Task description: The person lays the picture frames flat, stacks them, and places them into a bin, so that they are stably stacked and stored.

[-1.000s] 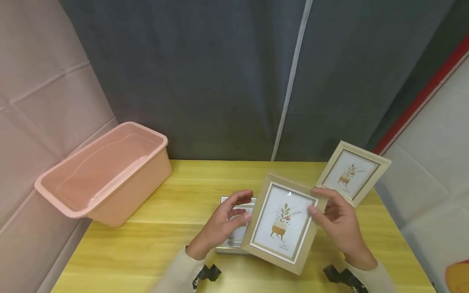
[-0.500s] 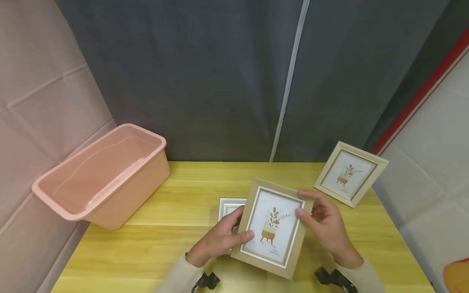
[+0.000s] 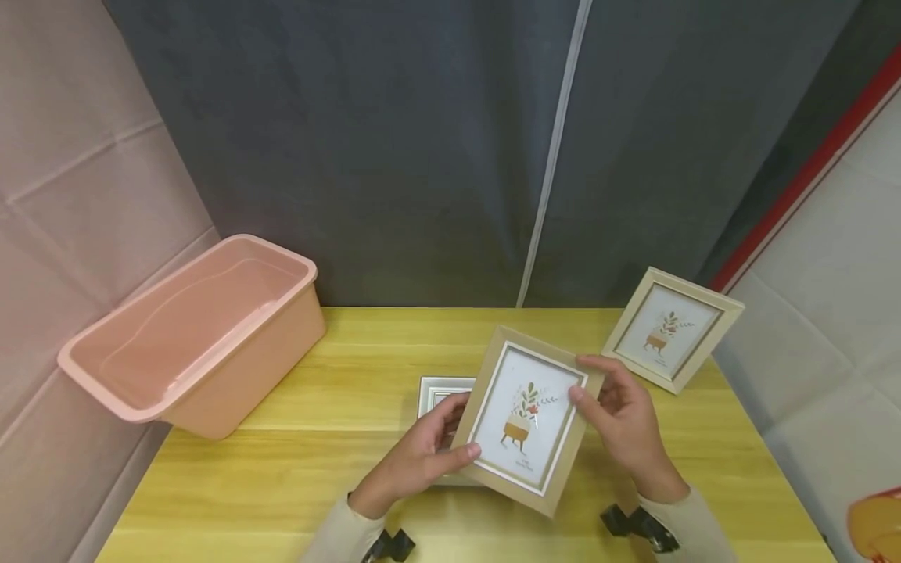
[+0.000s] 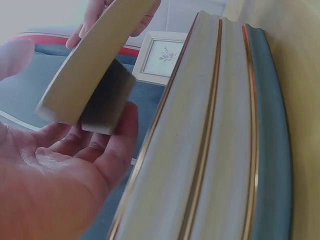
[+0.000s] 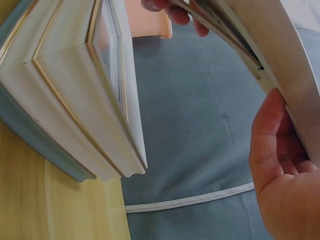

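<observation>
A beige picture frame (image 3: 524, 418) with a potted-plant print is held tilted above the wooden table. My right hand (image 3: 626, 426) pinches its right edge, thumb on the front. At the opposite edge is my left hand (image 3: 418, 457), its thumb across the front and its fingers around the dark back stand (image 4: 110, 95), which swings out from the frame. Beneath the held frame lies a stack of frames (image 3: 445, 385), partly hidden; the left wrist view shows pale layers with gold lines and a blue-grey one (image 4: 272, 140).
Another beige picture frame (image 3: 672, 332) stands propped up at the back right of the table (image 3: 281, 485). A pink plastic bin (image 3: 242, 360) sits at the left by the wall. A grey curtain (image 3: 352, 156) hangs behind the table.
The held frame has shifted left, off the front of the standing frame. My left thumb has come from beside the frame's edge onto its front.
</observation>
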A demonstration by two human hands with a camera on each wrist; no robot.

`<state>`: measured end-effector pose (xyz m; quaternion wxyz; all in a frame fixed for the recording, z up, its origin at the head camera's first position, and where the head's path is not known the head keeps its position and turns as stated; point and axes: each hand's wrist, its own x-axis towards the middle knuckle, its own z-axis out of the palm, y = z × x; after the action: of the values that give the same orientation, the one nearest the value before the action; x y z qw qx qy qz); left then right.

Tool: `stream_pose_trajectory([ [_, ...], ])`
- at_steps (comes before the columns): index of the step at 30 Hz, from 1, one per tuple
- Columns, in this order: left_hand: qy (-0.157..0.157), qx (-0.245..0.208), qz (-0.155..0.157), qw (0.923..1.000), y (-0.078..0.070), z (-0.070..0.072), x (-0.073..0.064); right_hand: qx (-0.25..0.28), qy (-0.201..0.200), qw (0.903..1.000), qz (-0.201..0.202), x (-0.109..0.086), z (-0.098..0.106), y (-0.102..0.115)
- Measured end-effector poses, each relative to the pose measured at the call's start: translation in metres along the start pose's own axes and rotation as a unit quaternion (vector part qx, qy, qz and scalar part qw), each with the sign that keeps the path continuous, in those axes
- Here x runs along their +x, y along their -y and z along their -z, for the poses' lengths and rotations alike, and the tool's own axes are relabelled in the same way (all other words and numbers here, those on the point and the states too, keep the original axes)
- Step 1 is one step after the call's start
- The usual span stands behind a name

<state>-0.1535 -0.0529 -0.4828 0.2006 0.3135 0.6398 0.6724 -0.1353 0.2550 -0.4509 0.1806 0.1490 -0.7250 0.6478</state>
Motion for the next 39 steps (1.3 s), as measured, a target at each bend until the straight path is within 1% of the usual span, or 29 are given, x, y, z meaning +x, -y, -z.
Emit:
stream_pose_trajectory([
  [5, -0.025, -0.004, 0.006, 0.9997, 0.0, 0.0, -0.002, -0.001, -0.023, 0.9997, -0.011, 0.003, -0.002, -0.003],
  [10, -0.052, -0.017, -0.002, 0.9985, 0.002, -0.001, -0.004, 0.0, -0.043, 0.9985, -0.033, 0.005, -0.004, -0.008],
  [13, -0.074, -0.028, -0.005, 0.9969, 0.004, -0.004, -0.004, 0.018, -0.045, 0.9981, -0.038, 0.005, -0.005, -0.011],
  [15, -0.09, -0.032, -0.007, 0.9954, 0.005, -0.005, -0.005, 0.043, -0.049, 0.9969, -0.045, 0.005, -0.005, -0.013],
  [18, -0.111, -0.025, -0.016, 0.9934, 0.007, -0.008, -0.005, 0.093, -0.062, 0.9918, -0.063, 0.005, -0.006, -0.015],
  [21, -0.123, -0.024, -0.027, 0.9918, 0.009, -0.01, -0.005, 0.132, -0.087, 0.9842, -0.08, 0.004, -0.009, -0.017],
  [22, -0.125, -0.029, -0.028, 0.9913, 0.009, -0.01, -0.005, 0.142, -0.095, 0.9816, -0.085, 0.004, -0.01, -0.017],
  [26, -0.139, -0.055, -0.014, 0.9887, 0.011, -0.013, -0.006, 0.154, -0.126, 0.975, -0.1, 0.004, -0.014, -0.017],
  [29, -0.156, -0.065, -0.003, 0.9856, 0.012, -0.015, -0.006, 0.155, -0.144, 0.9711, -0.111, 0.004, -0.018, -0.016],
  [32, -0.179, -0.07, -0.002, 0.9813, 0.013, -0.018, -0.005, 0.152, -0.161, 0.968, -0.118, 0.004, -0.022, -0.015],
  [39, -0.243, -0.075, 0.006, 0.9671, 0.012, -0.027, -0.002, 0.148, -0.199, 0.9594, -0.135, 0.002, -0.03, -0.016],
])
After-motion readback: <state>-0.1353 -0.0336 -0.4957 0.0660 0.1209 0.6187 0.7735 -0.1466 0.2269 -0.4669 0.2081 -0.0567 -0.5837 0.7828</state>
